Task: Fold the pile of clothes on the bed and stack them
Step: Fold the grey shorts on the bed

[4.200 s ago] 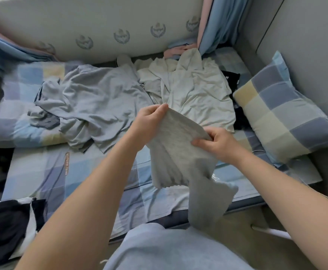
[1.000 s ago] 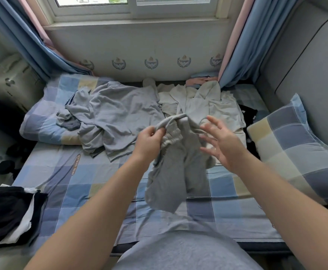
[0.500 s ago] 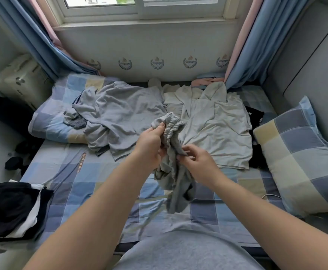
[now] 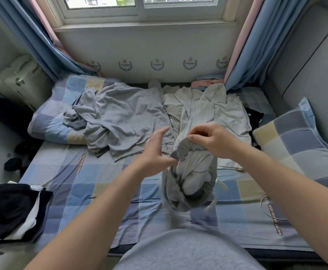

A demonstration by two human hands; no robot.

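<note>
Fingers (image 4: 193, 137) of the right hand (image 4: 212, 141) pinch the grey garment (image 4: 190, 180), which hangs bunched and blurred, drawstrings dangling, above the checked bed sheet (image 4: 77, 184). Left hand (image 4: 155, 152) is released, fingers extended beside it. Wall crests (image 4: 189, 64) appear to read "Voyager"; the sheet lettering is illegible.

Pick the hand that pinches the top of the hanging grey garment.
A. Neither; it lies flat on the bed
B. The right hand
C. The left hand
B: the right hand pinches the top edge of the grey garment, which hangs above the bed, while the left hand has its fingers spread straight beside it.
</note>
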